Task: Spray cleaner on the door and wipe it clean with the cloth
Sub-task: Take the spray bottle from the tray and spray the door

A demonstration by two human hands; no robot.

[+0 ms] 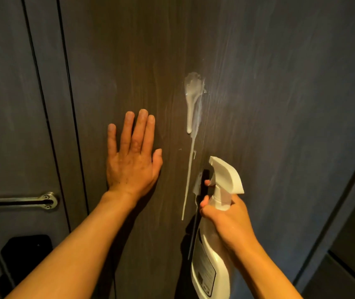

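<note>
Running off the bottom edge, the spray bottle point(211, 244) is clenched in the right hand point(226, 221), its label unreadable. Left of the foam streak point(192, 100) on the door point(280, 104), the left hand point(132, 156) lies flat and released; bare door spreads right of the streak.

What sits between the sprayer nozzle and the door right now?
Nothing visible. The right hand holds the bottle with its nozzle aimed at bare door, just below the running foam. The left hand lies flat on the door off to the left, clear of the spray line.
</note>
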